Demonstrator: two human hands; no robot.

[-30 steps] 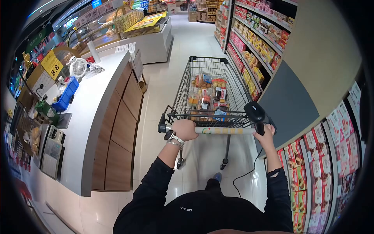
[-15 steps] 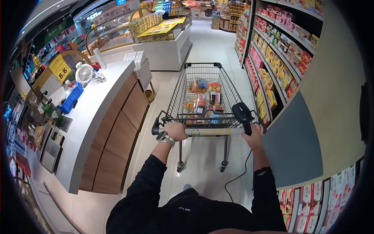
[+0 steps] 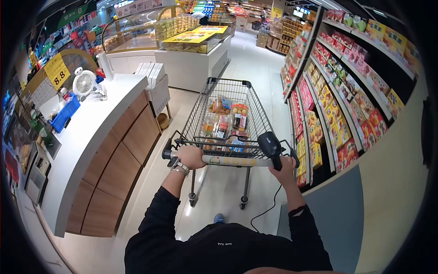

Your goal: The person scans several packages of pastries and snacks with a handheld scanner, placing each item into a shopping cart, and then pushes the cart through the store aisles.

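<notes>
A metal shopping cart [image 3: 264,114] stands in front of me, with several clear packs of food [image 3: 222,125] lying in its basket. The fingers of my left hand [image 3: 190,157] are wrapped round the left part of the cart's handle bar [image 3: 235,161]. Near the bar's right end, my right hand [image 3: 284,170] is closed on a black handheld scanner [image 3: 269,144], whose head points up. A black cable [image 3: 266,212] hangs below that hand. Whether my right hand also grips the bar, I cannot tell.
On the left runs a white-topped counter [image 3: 107,107] with a small fan [image 3: 85,83] and a blue basket [image 3: 65,113]. Shelves of boxed goods [image 3: 335,112] line the right side. Ahead is a display case [image 3: 196,59] beside the aisle.
The view has moved forward and turned, so the right-hand shelves show more fully and the cart appears slightly further left. Both hands keep their holds.
</notes>
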